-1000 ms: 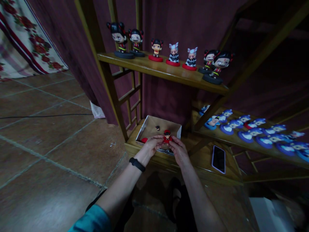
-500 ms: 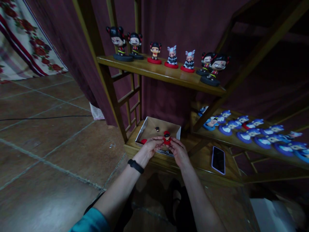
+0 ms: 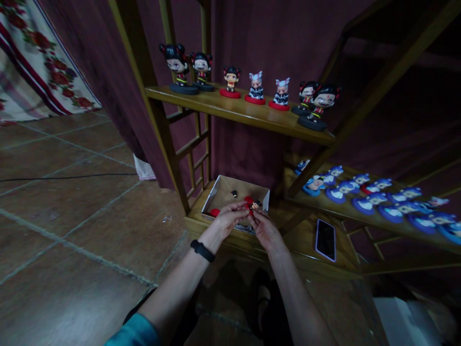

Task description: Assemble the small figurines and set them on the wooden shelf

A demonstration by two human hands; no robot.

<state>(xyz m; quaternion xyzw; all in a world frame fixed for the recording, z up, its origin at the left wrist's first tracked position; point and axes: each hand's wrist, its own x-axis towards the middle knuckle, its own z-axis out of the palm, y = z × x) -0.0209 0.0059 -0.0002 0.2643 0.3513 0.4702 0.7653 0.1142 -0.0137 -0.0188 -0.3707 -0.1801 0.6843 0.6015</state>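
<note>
Over the front of a shallow cardboard box (image 3: 245,184), my two hands meet around a small black-haired figurine (image 3: 256,204) with a red base. My left hand (image 3: 230,216) is closed, its fingertips pinching at the red part. From the other side my right hand (image 3: 262,227) grips the figurine, which tilts to the right. Fingers cover much of the base. Inside the box lie a small dark piece (image 3: 234,193), a red disc (image 3: 215,212) at the left, and another red piece (image 3: 248,199) just behind my fingers.
Above, a wooden shelf (image 3: 245,113) carries several figurines on red or dark bases. Several blue-and-white figurines (image 3: 367,202) stand on a lower shelf to the right. A phone (image 3: 325,239) lies on the bottom board. A slanted wooden post (image 3: 309,166) crosses between the shelves.
The figurine has turned from upright, facing me, to tilted rightward between my fingers. Behind it, the red piece in the box shows more. My hands have stayed in nearly the same place.
</note>
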